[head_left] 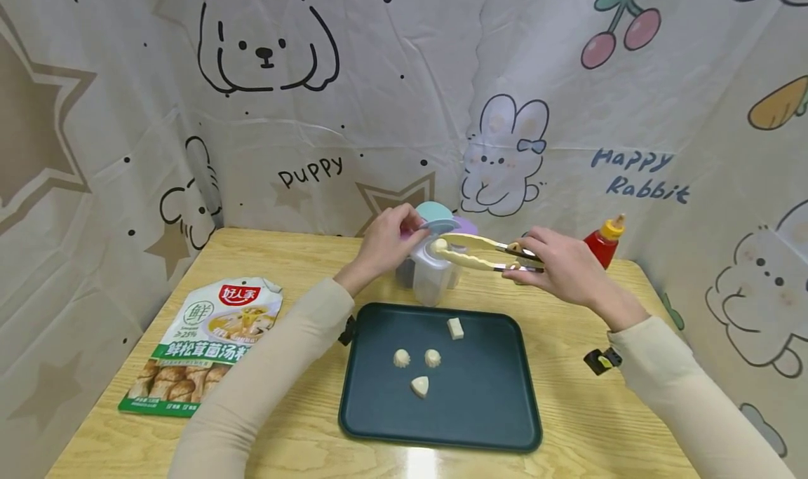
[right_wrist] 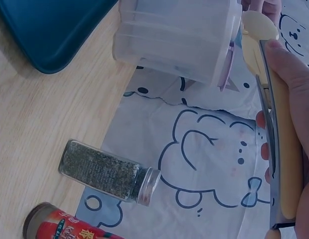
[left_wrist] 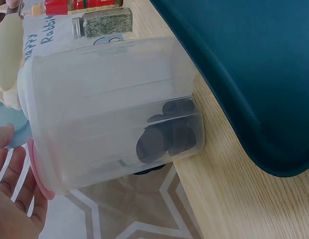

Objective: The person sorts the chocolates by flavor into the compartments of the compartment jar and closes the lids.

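My right hand (head_left: 558, 265) grips cream-tipped tongs (head_left: 473, 261), whose tips hold a small pale ball (head_left: 439, 246) over the opening of a clear plastic container (head_left: 431, 282). At the container's top, my left hand (head_left: 388, 240) pinches the edge of a raised light blue lid (head_left: 440, 224). Behind it a teal lid (head_left: 432, 210) also stands up. The left wrist view shows dark round pieces (left_wrist: 169, 132) in one compartment and a pink lid (left_wrist: 39, 172) by the left fingers. A purple lid (right_wrist: 227, 67) appears in the right wrist view.
In front of the container lies a dark teal tray (head_left: 480, 395) bearing two ridged pale balls (head_left: 416, 358), a triangular piece (head_left: 419, 386) and a block (head_left: 455, 328). A food packet (head_left: 202, 346) lies left. A red bottle (head_left: 602, 240) and a herb jar (right_wrist: 107, 169) stand right.
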Demonstrator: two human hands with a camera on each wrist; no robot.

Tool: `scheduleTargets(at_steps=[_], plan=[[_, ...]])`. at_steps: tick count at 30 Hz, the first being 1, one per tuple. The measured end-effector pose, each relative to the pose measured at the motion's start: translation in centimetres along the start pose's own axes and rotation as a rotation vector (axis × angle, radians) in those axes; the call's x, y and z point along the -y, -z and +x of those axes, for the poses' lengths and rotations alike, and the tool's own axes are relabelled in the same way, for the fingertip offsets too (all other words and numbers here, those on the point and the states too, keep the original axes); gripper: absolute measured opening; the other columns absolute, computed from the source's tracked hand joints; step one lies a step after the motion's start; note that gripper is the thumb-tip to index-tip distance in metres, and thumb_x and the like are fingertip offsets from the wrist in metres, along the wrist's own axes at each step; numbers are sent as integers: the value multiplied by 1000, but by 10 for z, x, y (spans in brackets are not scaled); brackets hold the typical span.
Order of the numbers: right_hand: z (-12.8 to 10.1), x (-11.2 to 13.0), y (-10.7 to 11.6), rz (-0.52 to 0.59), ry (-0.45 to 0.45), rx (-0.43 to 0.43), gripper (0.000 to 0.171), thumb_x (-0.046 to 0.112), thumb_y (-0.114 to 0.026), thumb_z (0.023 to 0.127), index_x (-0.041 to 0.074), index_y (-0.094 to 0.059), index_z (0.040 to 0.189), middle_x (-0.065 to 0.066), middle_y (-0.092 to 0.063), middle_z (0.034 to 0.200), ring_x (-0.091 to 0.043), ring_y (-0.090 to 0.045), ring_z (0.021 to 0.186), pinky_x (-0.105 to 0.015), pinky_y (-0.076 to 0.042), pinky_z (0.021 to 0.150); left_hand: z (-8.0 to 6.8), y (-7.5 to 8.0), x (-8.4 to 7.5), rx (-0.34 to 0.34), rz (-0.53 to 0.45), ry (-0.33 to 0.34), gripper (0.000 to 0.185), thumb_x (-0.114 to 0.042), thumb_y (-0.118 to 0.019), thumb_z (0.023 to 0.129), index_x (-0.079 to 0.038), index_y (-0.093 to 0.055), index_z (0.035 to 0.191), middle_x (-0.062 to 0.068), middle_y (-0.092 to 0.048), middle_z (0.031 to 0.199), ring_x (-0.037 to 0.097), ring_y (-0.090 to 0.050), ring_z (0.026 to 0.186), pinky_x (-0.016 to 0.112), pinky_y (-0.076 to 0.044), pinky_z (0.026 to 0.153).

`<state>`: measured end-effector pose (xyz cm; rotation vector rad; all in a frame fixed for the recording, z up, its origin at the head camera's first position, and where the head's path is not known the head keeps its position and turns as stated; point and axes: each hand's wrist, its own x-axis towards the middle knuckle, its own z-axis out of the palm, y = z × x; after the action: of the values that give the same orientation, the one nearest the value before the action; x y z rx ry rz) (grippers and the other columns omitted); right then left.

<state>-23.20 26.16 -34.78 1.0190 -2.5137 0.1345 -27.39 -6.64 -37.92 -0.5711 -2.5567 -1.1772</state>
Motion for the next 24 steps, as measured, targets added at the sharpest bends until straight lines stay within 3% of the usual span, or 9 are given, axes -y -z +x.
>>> scheduleTargets(at_steps=[8, 11, 13, 16, 24], plan=[[-6, -1, 13, -5, 0, -16, 55, 57, -80, 88, 8, -73, 111, -6, -68, 94, -15, -57, 71, -32, -50, 60, 1, 0, 0, -10, -3, -12, 18, -21, -75, 99, -8, -66, 106, 10, -69, 101, 24, -58, 94, 33, -50, 84], [-14, -1, 17, -16, 12, -26, 65, 70, -67, 91, 8, -74, 109, -6, -67, 92, -14, -55, 69, -29, -48, 58, 0, 0, 0, -9, -7, -9, 18, -21, -75, 99, -8, -66, 106, 10, -70, 102, 24, -58, 94, 33, -51, 84], [-20, -1, 19, -29, 19, -24, 76, 80, -52, 92, 9, -74, 106, -6, -67, 91, -13, -54, 68, -28, -48, 57, 1, 0, 0, -7, -7, -3, 18, -21, -75, 99, -8, -66, 106, 10, -70, 102, 24, -58, 95, 34, -51, 84], [-32, 2, 19, -43, 30, -10, 84, 85, -36, 92, 10, -74, 103, -6, -68, 90, -12, -55, 68, -27, -51, 58, 1, 1, -1, -5, -9, 4, 17, -21, -75, 99, -8, -66, 106, 10, -70, 102, 24, -58, 95, 34, -51, 85], [-65, 8, 5, -73, 52, 48, 74, 83, -48, 91, 15, -74, 101, 0, -67, 90, -8, -56, 69, -25, -50, 57, 1, 1, -1, 0, 3, 7, 17, -21, -75, 99, -9, -66, 107, 10, -71, 103, 24, -59, 96, 35, -52, 86]])
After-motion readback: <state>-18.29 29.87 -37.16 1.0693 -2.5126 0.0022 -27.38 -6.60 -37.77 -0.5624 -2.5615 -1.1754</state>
